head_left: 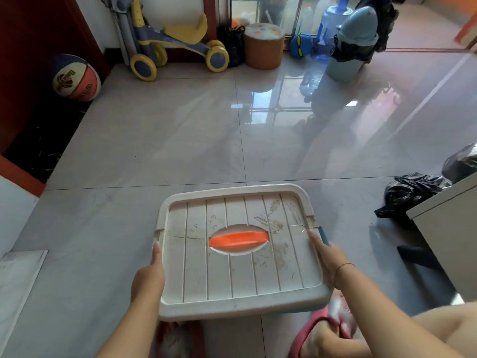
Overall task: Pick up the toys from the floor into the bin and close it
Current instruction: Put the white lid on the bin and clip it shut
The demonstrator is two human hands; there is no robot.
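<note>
Fingers (157, 251) of left hand (148, 277) and right hand (324, 262) grasp the side rims of one lid (232, 275): scuffed white ribbed plastic, rounded rectangle, one glossy orange handle (238, 239) in an oval recess, atop the teal bin (323, 235)

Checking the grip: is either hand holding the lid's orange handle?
No, the left hand and right hand hold the lid by its side edges; the orange handle is untouched.
</note>
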